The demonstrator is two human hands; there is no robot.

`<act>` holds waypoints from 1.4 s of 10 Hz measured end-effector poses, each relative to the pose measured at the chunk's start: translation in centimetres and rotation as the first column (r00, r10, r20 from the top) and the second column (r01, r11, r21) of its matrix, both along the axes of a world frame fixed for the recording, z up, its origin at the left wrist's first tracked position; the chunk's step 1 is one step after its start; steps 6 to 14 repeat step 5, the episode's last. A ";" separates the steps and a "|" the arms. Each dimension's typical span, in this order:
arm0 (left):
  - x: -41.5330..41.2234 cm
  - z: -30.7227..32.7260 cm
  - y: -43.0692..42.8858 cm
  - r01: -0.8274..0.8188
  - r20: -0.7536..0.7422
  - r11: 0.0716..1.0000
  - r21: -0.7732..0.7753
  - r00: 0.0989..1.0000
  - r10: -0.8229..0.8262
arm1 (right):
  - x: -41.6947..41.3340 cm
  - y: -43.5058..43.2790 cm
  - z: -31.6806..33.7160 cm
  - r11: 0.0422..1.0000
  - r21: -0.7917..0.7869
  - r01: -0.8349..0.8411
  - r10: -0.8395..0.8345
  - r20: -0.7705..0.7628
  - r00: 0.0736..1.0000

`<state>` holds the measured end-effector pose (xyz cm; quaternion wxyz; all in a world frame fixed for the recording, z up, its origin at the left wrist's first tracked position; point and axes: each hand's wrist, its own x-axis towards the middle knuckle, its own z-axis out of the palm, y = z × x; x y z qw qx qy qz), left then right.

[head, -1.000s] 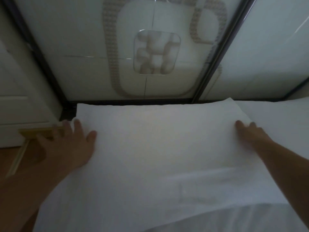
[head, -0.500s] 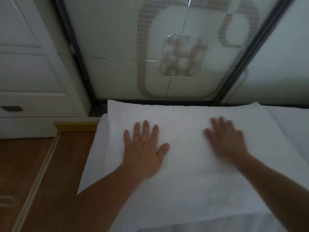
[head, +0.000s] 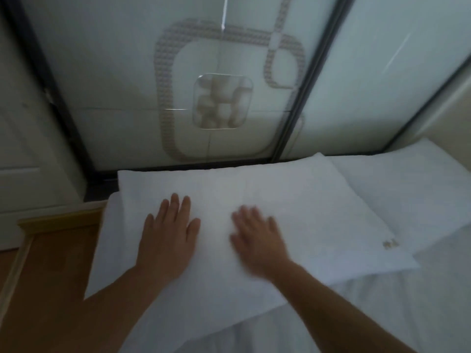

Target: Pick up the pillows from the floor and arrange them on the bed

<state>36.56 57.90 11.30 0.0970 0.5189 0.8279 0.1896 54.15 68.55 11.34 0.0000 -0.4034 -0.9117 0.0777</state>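
The pillow (head: 254, 212) lies on the bed (head: 382, 314), long axis running side to side along the headboard (head: 229, 98). Both hands rest flat on it with fingers spread, left hand (head: 167, 238) nearer its left end, right hand (head: 257, 238) blurred, near the middle.

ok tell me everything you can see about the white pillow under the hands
The white pillow is rectangular, in a smooth, soft-looking fabric case with a small gold mark near its right edge. It lies flat at the head of the bed, its far edge against the dark base of the patterned panel. The left hand and right hand rest palm down on it, fingers spread. A second pillow lies beside it to the right.
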 end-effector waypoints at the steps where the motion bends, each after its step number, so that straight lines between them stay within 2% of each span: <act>1: 2.8 -0.7 -0.7 0.044 -0.002 0.998 -0.050 0.999 -0.044 | 1.0 -5.8 -0.1 0.898 -0.185 -0.399 0.354 -0.234 0.906; 2: 3.6 0.8 -2.0 0.028 0.153 0.998 0.054 0.988 -0.036 | 2.7 -8.2 1.9 0.914 -0.174 -0.366 0.275 -0.398 0.875; 3: 3.2 3.5 -2.3 0.033 0.182 0.994 0.105 0.982 -0.051 | 4.3 -8.8 4.7 0.980 -0.131 -0.148 0.073 -0.454 0.888; 5: 3.3 8.5 -2.4 0.081 0.292 0.977 0.198 0.946 -0.138 | 4.6 -10.0 7.6 0.981 -0.184 0.059 -0.131 -0.413 0.901; 14: 3.3 8.5 -2.4 0.081 0.292 0.977 0.198 0.946 -0.138 | 4.6 -10.0 7.6 0.981 -0.184 0.059 -0.131 -0.413 0.901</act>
